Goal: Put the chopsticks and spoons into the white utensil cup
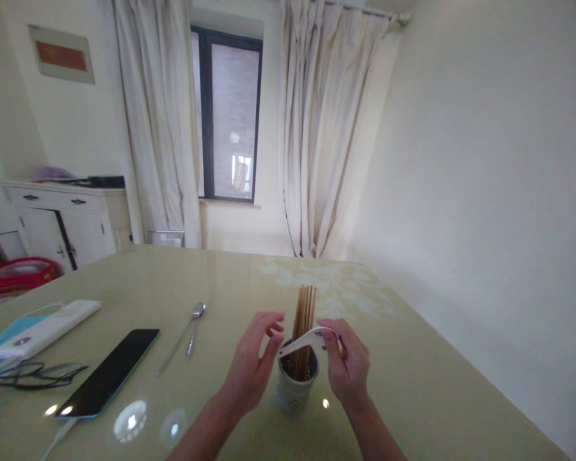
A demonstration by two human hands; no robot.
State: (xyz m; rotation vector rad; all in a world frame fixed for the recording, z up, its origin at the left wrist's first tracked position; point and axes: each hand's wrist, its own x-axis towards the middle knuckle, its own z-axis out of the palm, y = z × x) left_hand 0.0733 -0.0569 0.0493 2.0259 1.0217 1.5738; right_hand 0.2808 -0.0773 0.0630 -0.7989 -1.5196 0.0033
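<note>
In the head view my right hand (348,362) is closed on the bowl end of a white soup spoon (300,341), which looks ceramic. The spoon's handle points left across the front of several brown wooden chopsticks (306,314). They stand upright in a grey patterned utensil holder (295,392) between my hands. My left hand (252,358) is beside the handle's tip, thumb and fingers apart. Whether its thumb touches the tip I cannot tell. To the left, two metal spoons (198,310) lie close together on the table (221,275).
A black phone (110,371) with a white cable, eyeglasses (36,376) and a white power strip (48,328) on something blue lie on the left side. A white cabinet (67,221) and a red basket (22,272) stand beyond. The wall (489,224) runs along the right.
</note>
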